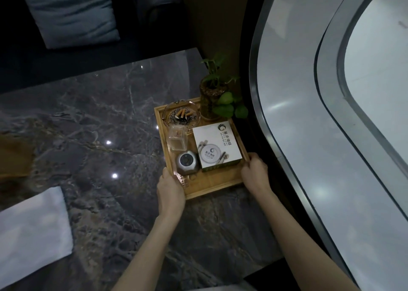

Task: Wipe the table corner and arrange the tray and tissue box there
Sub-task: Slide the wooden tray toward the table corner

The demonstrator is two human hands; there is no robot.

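Both hands are on the wooden tray (217,183) now, the left hand (170,189) clamped over its near-left corner, thumb on the rim, and the right hand (256,171) closed on its near-right corner, fingers curled around the edge. That two-corner grip makes sense: the tray is loaded, and a hold on both sides keeps it level while it slides or lifts.

On the tray, the white tissue box (217,146) lies flat along the right side, near the right hand. At the tray's far-left end sits a glass ashtray (182,114) with cigarette butts; at its far-right corner stands a potted plant (215,94), tall enough to tip if the tray jerks. A clear square holder (177,139) and a small metal dome (186,161) stand on the tray's left side, the dome close to the left hand.

The tray itself rests on the marble bench (92,136), tight to the bench's right edge by the dark wall. A white cloth (31,231) lies well to the tray's left, untouched, so I judge the wiping either waits for the tray to clear the corner or is already finished.
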